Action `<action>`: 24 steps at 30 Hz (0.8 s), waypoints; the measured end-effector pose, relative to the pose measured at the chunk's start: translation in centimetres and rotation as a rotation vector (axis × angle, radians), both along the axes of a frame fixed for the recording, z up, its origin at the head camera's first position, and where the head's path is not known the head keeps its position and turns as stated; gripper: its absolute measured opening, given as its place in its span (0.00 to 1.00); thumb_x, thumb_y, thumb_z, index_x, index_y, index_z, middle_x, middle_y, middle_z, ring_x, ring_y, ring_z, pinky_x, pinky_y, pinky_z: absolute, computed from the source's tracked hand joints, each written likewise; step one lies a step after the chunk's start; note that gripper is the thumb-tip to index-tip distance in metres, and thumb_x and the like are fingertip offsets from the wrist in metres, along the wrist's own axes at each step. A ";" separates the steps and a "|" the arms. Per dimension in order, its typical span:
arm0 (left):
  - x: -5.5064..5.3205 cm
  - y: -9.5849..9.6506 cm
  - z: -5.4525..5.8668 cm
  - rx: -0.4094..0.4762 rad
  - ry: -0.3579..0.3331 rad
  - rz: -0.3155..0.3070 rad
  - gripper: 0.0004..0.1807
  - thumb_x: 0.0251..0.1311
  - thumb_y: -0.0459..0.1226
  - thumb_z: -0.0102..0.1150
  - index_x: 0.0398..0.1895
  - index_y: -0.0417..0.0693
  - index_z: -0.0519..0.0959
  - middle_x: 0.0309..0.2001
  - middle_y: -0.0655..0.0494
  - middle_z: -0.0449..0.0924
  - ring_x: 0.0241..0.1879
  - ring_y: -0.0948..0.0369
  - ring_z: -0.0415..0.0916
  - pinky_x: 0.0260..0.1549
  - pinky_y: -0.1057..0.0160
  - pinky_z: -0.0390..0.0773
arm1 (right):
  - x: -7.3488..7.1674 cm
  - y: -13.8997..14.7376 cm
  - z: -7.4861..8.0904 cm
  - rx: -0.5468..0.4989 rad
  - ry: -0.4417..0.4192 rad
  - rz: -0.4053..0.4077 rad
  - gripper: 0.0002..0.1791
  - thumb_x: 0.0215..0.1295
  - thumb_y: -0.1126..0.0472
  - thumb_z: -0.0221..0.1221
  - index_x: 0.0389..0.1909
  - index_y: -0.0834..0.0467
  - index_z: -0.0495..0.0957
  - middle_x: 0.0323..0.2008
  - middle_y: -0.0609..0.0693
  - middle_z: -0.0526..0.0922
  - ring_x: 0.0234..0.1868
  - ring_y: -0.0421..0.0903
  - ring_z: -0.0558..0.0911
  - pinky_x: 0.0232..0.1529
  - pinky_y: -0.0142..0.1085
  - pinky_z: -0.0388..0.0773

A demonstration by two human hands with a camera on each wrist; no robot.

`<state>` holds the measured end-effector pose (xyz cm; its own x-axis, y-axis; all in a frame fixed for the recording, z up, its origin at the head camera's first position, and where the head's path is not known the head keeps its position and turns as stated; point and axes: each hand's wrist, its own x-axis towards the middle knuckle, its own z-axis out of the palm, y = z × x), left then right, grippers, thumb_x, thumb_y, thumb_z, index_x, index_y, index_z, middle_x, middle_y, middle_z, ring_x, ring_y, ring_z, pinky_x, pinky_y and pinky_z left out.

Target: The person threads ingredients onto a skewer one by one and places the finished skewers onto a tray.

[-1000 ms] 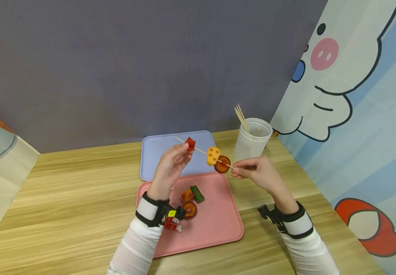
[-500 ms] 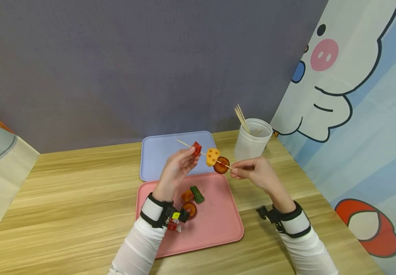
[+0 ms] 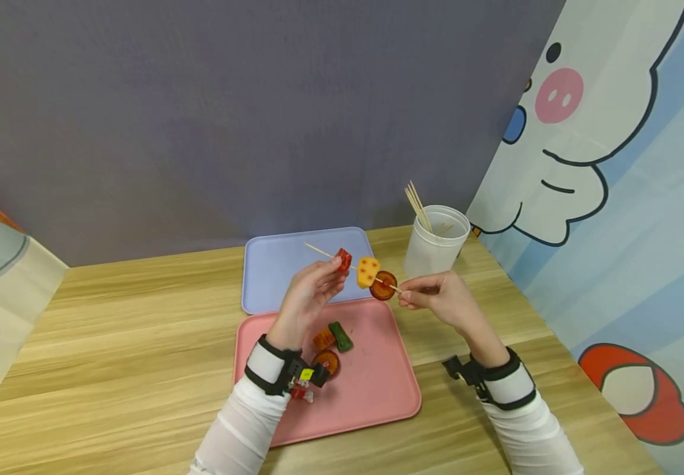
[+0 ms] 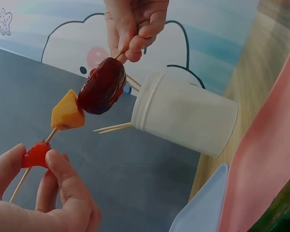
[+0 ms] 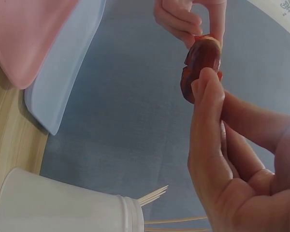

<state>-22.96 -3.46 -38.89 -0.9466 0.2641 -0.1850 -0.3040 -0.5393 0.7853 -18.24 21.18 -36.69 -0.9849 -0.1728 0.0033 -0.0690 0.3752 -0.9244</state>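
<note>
My right hand [image 3: 445,300] pinches one end of a thin wooden skewer [image 3: 319,250], held slantwise above the trays. Nearest those fingers, a dark reddish-brown round slice [image 4: 102,86] is threaded on it, then a yellow spotted wedge [image 3: 368,272]. With thumb and fingers, my left hand [image 3: 307,293] pinches a small glossy red piece [image 4: 36,155], which sits around the skewer a short gap below the wedge in the left wrist view. The skewer's bare tip sticks out past it. In the right wrist view the slice hides most of the other pieces.
Below the hands lies a pink tray [image 3: 377,389] holding a green piece [image 3: 340,336], an orange piece [image 3: 324,338], another round slice [image 3: 328,362] and red pieces partly hidden by my left wrist. Behind it is a blue tray [image 3: 270,264]. A white tub [image 3: 435,247] of skewers stands right.
My left hand has moved right along the skewer, bringing the red piece from near the tip closer to the yellow wedge. The right hand has stayed almost still.
</note>
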 end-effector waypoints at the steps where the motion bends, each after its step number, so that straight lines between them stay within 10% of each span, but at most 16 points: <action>1: 0.0 0.0 0.0 -0.001 0.001 -0.002 0.07 0.61 0.36 0.60 0.26 0.46 0.78 0.28 0.54 0.84 0.28 0.63 0.79 0.33 0.69 0.80 | 0.0 0.0 0.0 0.002 0.001 -0.001 0.14 0.61 0.68 0.61 0.44 0.73 0.80 0.37 0.65 0.85 0.35 0.49 0.87 0.37 0.35 0.83; 24: 0.2 0.4 -0.5 -0.068 0.047 -0.046 0.09 0.61 0.37 0.60 0.23 0.46 0.79 0.27 0.55 0.82 0.27 0.63 0.80 0.35 0.68 0.81 | -0.2 -0.5 -0.4 -0.026 -0.010 -0.023 0.14 0.59 0.69 0.62 0.43 0.74 0.80 0.34 0.65 0.85 0.31 0.43 0.86 0.38 0.42 0.83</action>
